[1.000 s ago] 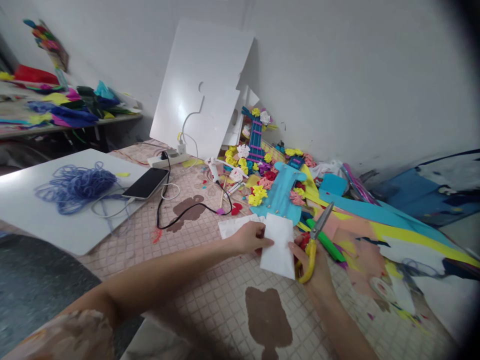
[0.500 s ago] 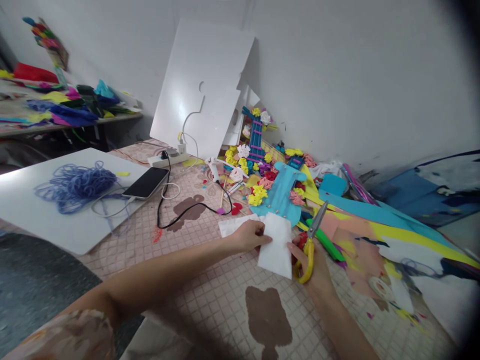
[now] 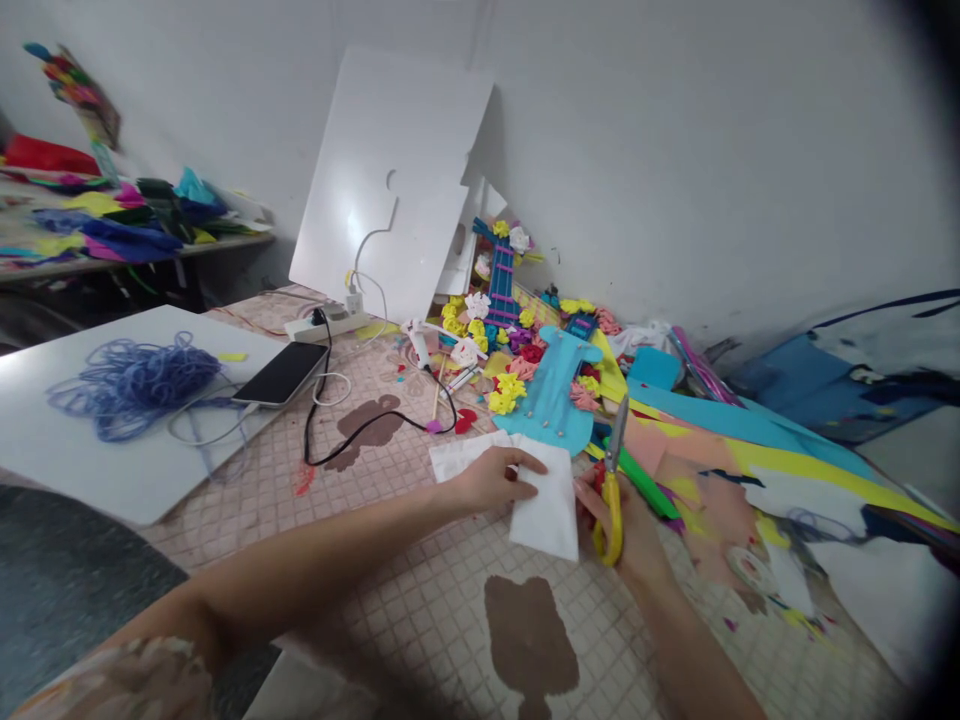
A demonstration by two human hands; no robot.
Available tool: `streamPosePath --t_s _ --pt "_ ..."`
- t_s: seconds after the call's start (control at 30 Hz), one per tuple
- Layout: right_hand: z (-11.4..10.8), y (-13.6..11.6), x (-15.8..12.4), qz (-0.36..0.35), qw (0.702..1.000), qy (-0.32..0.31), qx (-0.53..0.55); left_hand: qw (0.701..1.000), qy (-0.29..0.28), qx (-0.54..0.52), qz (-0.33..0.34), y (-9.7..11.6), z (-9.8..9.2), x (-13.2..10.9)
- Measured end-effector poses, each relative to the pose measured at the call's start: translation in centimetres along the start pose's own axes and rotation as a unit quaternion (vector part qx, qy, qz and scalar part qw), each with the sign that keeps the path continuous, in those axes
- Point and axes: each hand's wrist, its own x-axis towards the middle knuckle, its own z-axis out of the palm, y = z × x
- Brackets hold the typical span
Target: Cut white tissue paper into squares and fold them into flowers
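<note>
A white folded piece, soft paper or cloth (image 3: 544, 520), lies on the table in front of me. My left hand (image 3: 491, 482) rests on it from the left, index finger and thumb apart on its upper face. Under that hand, more of the white material (image 3: 454, 458) sticks out to the left. My right hand (image 3: 630, 525) holds scissors (image 3: 612, 500) with yellow handles and the blades pointing up and away. Its fingertips are at the right edge of the white piece. Just beyond lies a light-blue guitar-shaped cutout (image 3: 551, 400) edged with paper flowers.
A green marker-like stick (image 3: 646, 480) and paper scraps lie to the right. A glue gun (image 3: 417, 345) and its black cord are further back. On the left are a phone (image 3: 281, 375) and blue yarn (image 3: 142, 380) on a white board (image 3: 135, 485). A larger white board (image 3: 382, 150) leans on the wall.
My left hand has shifted from the left edge of the white piece onto its upper face, its index finger stretched out. The right hand still holds the scissors, blades now more upright. The view has moved slightly.
</note>
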Motion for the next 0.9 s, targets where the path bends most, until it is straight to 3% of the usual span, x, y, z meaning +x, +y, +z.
streamPosePath --t_s 0.13,0.23,0.33,0.43,0.6,0.7,0.77,0.9 --pt "-3.3 -0.1 1.4 -0.008 0.994 0.030 -0.103 0.990 -0.066 0.126 0.003 0.9 -0.9 -0.5" --pt "-5.3 0.5 2.0 -0.042 0.952 0.014 -0.303 0.978 -0.107 0.179 0.020 1.4 -1.3 -0.9" --pt "-6.1 1.2 1.8 -0.081 0.910 -0.038 -0.404 0.972 -0.134 0.191 0.031 1.3 -1.2 -1.0" --pt "-6.2 1.2 0.9 -0.107 0.891 -0.068 -0.436 0.968 -0.147 0.200 0.033 1.2 -1.1 -1.0" --pt "-7.2 -0.2 0.5 -0.081 0.906 -0.087 -0.407 0.957 -0.146 0.248 0.039 1.2 -1.4 -1.1" --pt "-7.9 -2.2 3.6 -0.082 0.922 -0.064 -0.373 0.951 -0.147 0.268 0.046 1.2 -1.4 -1.1" --pt "-7.7 -3.4 7.4 -0.084 0.950 -0.020 -0.300 0.950 -0.142 0.274 0.050 1.1 -1.4 -1.2" --pt "-5.8 -4.3 16.1 -0.068 0.963 0.028 -0.260 0.947 -0.135 0.287 0.043 1.0 -1.1 -1.4"
